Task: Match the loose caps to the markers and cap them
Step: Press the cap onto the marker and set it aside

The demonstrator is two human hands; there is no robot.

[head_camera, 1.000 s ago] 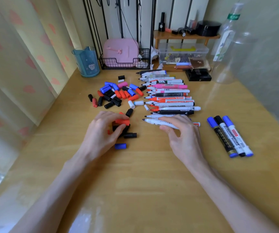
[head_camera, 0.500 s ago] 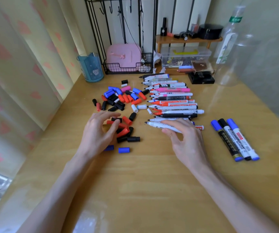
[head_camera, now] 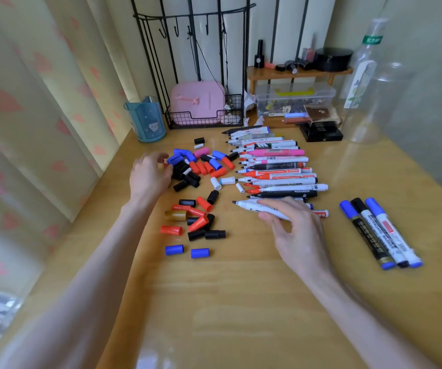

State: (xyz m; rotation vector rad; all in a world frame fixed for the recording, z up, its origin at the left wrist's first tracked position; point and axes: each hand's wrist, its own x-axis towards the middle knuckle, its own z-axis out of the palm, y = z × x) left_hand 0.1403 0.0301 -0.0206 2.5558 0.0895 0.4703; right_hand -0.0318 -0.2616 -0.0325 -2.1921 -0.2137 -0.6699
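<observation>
The right hand (head_camera: 294,230) pins a white, dark-tipped uncapped marker (head_camera: 257,207) lying nib-left, toward the open, seemingly empty left hand (head_camera: 149,174) over the far heap of loose plastic caps (head_camera: 195,166).

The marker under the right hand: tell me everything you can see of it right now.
The marker is a white-barrelled whiteboard type, plastic by the look, uncapped, with a dark tip pointing left. It lies flat on the wooden table, nearest the person in the row of uncapped markers. Dark print runs along the barrel, too blurred to read. The right hand covers its rear half, fingers curled over the barrel and thumb below. Its tail end is hidden, so its full length and end colour cannot be told.
</observation>
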